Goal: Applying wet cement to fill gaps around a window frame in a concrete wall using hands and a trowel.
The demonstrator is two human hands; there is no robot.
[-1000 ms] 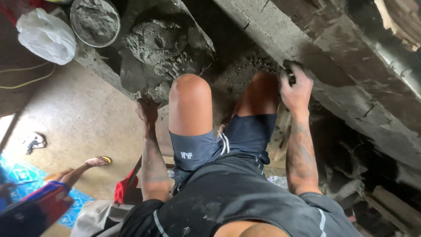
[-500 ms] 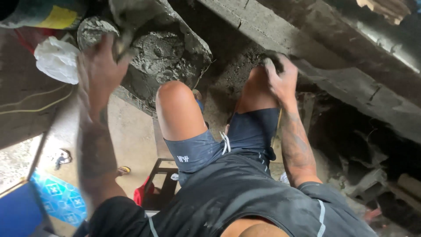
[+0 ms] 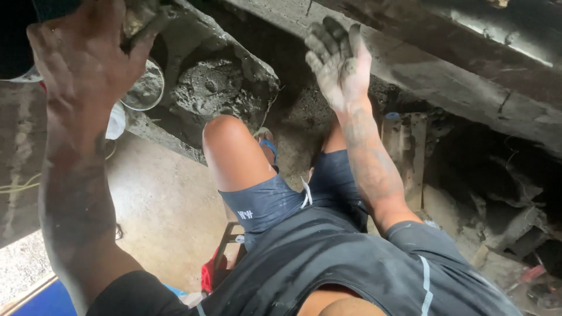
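My left hand (image 3: 88,55) is raised at the top left, its back toward me. Its thumb and fingers curl against something grey at the frame's top edge; I cannot tell whether it grips it. My right hand (image 3: 339,61) is lifted in the upper middle, palm out, fingers spread, smeared with grey cement and holding nothing. Between the hands lies a mound of wet cement (image 3: 211,88) on a tilted slab. A round basin (image 3: 143,90) with cement in it shows just under my left hand. My bare knee (image 3: 231,146) sits below the mound.
A rough concrete beam (image 3: 445,88) crosses the upper right. Broken rubble and wood scraps (image 3: 503,222) fill the lower right. A white plastic bag (image 3: 116,120) lies left of the basin, a blue sandal (image 3: 267,144) by my knee, and tan floor (image 3: 164,205) far below.
My right hand has let go of the ledge and risen with fingers spread. My left hand has climbed from beside my knee to the top left of the view.
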